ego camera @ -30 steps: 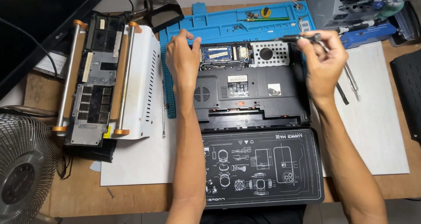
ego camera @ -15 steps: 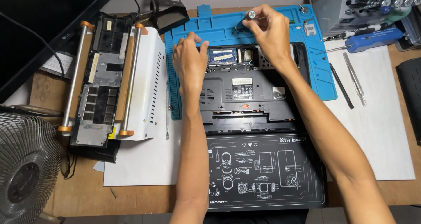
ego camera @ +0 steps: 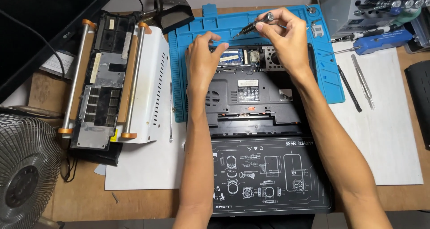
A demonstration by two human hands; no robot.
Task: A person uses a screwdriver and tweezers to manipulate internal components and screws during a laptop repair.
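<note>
R hand (ego camera: 286, 36) pinches a small screwdriver (ego camera: 252, 26), tip now angled down at the open bay of the laptop base (ego camera: 251, 99); 0.5 s ago it was raised over blue mat (ego camera: 327, 76). L hand (ego camera: 204, 61) flat, holding nothing, steadies bay edge. Looks set for screw work.

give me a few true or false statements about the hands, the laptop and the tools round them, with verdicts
1. The right hand holds a small screwdriver. True.
2. The left hand grips a pair of tweezers. False: it holds nothing and rests on the opened laptop; the tweezers lie on the white sheet to the right.
3. The laptop lies partly on a blue work mat. True.
4. The fan stands at the right edge of the desk. False: it is at the lower left.
5. A dark mat with white drawings lies nearer the person than the laptop. True.
</note>
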